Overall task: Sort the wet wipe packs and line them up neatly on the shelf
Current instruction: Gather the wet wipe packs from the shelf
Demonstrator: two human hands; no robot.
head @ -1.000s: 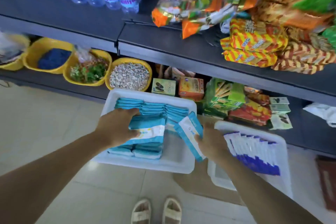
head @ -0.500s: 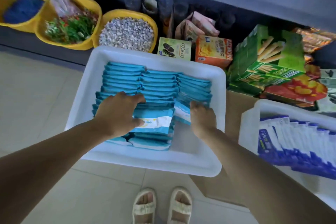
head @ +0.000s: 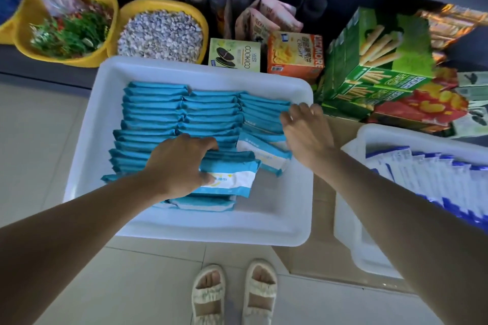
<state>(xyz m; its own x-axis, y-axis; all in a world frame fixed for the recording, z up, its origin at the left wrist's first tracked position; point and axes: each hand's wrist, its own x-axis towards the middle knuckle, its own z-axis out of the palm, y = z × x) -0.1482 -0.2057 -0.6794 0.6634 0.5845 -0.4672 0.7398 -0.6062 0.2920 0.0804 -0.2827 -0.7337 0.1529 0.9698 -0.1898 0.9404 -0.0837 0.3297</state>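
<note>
My left hand [head: 179, 163] lay on the nearest teal wet wipe pack [head: 232, 179] in the middle row, fingers curled over its far edge and thumb on its printed face, gripping it. That pack leaned against the others in the white tray [head: 211, 229], where the teal packs [head: 158, 108] stood on edge in three rows running away from me. My right hand [head: 303, 132] hovered above the right-hand row with the fingers loosely spread, holding nothing; just beneath it one pack [head: 264, 150] lay tipped over at a slant, its white label up. The tray sat in front of the bottom shelf, near my sandalled feet [head: 232, 295]. To the right stood a second white tray [head: 351, 245] with a row of blue and white packs [head: 433, 179] on edge. On the shelf behind were yellow bowls [head: 111, 16], a cookie box [head: 235, 57], an orange box [head: 293, 53] and green stick-biscuit boxes [head: 380, 60].
</note>
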